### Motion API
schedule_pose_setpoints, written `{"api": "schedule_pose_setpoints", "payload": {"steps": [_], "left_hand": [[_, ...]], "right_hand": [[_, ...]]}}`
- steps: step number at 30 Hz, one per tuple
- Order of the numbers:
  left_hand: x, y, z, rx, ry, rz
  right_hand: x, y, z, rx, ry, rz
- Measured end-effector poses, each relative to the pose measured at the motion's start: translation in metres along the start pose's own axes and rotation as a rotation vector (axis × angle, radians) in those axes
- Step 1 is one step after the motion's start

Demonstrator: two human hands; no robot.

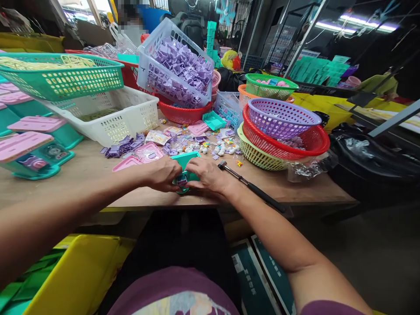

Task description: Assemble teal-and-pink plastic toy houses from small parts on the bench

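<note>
A teal plastic box [185, 160] lies near the front edge of the wooden table [82, 168]. Both hands are on it. My left hand [163, 174] is curled round its left side, fingers closed. My right hand [209, 176] covers its right side, fingers bent down onto it. Between the two hands a small purple plastic piece [181, 180] shows at the box's front. How it sits in the box is hidden by my fingers.
A small hammer [246, 182] lies just right of my right hand. Loose purple pieces [122, 146], pink lids [127, 163] and small white parts [223, 148] are scattered behind. Stacked round baskets [282, 131] stand right; a white basket [111, 116] and teal-and-pink boxes [33, 151] left.
</note>
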State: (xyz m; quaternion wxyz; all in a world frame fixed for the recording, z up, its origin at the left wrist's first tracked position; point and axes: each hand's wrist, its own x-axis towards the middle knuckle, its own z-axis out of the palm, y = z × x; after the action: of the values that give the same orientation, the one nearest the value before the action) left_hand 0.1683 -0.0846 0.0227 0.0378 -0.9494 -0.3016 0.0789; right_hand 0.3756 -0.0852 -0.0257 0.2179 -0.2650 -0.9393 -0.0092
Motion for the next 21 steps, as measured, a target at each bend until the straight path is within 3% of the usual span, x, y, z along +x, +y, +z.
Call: {"api": "schedule_pose_setpoints", "payload": {"steps": [12, 21], "left_hand": [[0.002, -0.002, 0.007, 0.080, 0.086, 0.002], [-0.007, 0.028, 0.003, 0.062, 0.061, -0.118]], "right_hand": [[0.003, -0.016, -0.007, -0.165, -0.046, 0.082], [-0.004, -0.036, -0.015, -0.138, -0.112, 0.169]]}}
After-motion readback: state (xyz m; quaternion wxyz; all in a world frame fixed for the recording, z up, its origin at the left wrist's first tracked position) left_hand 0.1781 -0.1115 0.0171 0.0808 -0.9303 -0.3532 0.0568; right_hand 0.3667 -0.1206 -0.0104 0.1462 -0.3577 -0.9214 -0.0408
